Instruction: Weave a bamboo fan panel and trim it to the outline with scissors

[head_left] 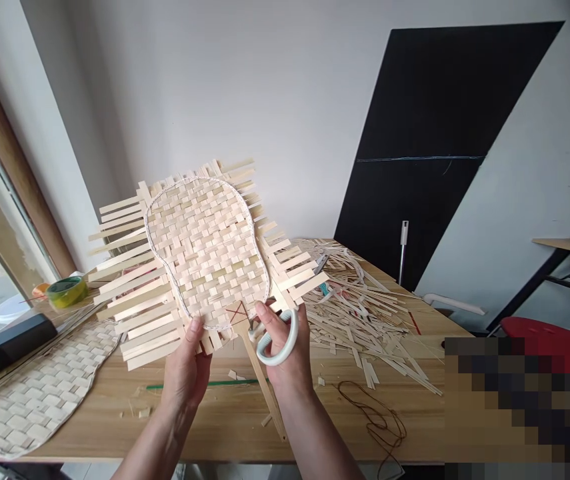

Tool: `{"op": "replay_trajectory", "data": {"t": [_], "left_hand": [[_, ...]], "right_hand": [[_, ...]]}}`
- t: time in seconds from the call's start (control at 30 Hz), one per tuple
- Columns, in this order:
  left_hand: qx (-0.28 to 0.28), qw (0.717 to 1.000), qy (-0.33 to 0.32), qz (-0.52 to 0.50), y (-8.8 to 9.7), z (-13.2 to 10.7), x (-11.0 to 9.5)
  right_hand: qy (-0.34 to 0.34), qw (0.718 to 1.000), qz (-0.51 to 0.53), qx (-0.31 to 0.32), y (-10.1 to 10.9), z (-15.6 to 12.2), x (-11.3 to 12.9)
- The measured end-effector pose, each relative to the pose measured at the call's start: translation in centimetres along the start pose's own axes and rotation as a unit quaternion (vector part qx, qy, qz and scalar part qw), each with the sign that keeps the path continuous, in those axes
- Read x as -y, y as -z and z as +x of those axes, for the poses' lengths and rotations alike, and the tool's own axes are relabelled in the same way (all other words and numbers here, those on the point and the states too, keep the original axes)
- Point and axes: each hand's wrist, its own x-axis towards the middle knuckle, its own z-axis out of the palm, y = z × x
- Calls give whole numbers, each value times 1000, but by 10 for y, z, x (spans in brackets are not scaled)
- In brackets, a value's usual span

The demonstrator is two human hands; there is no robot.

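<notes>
A woven bamboo-strip fan (207,247) is tilted up in front of me. Loose strip ends stick out on both sides, beyond a white braided cord (165,263) that runs round its outline. My left hand (185,370) grips the lower left edge, thumb on the front face. At the lower right, my right hand (285,373) is closed on the fan near its base and also carries scissors with pale green handles (291,347); their blades are largely hidden. A flat wooden handle (266,393) slants down between my hands, bound at its top with crossed red thread (237,311).
Cut strips (359,313) lie heaped on the wooden table (235,433) at right. A brown cord (377,423) lies near the front edge. At left are another woven piece (39,393), a dark oblong case (7,347) and yellow-green tape (66,291). A red seat (539,333) stands far right.
</notes>
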Motion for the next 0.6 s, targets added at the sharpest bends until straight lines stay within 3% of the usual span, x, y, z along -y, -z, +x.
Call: {"op": "replay_trajectory", "data": {"t": [0.27, 0.47, 0.6], "left_hand": [[-39, 999, 10, -14, -5, 0, -2], [-6, 997, 75, -13, 5, 0, -9], [46, 996, 68, -24, 17, 3, -7]], "right_hand": [[6, 1000, -7, -14, 5, -2, -3], [33, 999, -19, -11, 9, 1, -5], [28, 999, -30, -14, 13, 3, -8]]}}
